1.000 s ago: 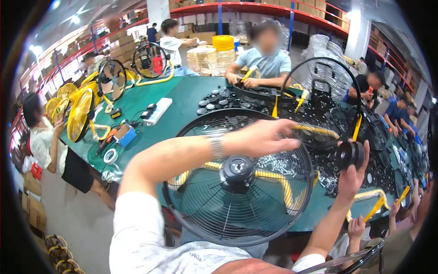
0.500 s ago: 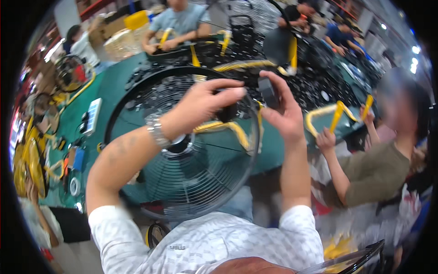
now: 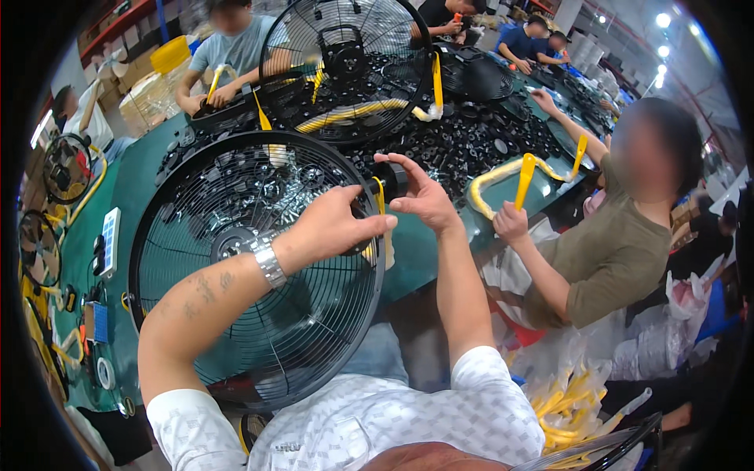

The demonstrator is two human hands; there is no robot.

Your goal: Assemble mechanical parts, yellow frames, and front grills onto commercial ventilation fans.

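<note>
green tabletop [image 3: 414, 271]: black wire fan guard [image 3: 275, 334] across near edge; small black parts [image 3: 455, 149] strewn far; white tape roll [image 3: 100, 375] left.

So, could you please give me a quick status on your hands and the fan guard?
Right hand holding black knob near the fan guard. Left hand over the guard's edge, grip unclear. Left forearm crossing the guard, hiding part.

The black round knob-like plastic part [image 3: 393, 179] looks smooth and mostly matt. Under the forearm, the black circular wire fan guard [image 3: 267, 334] has a coated, satin look. The dark green flat desk [image 3: 420, 263] is smooth with a faint sheen. Small silver metal screws [image 3: 294, 190] glint, as does the silver polished-metal link watch [image 3: 269, 263]. The white checked shirt [image 3: 393, 416] is soft matt cloth; the clear crinkled plastic bags [image 3: 577, 381] are glossy.
</note>
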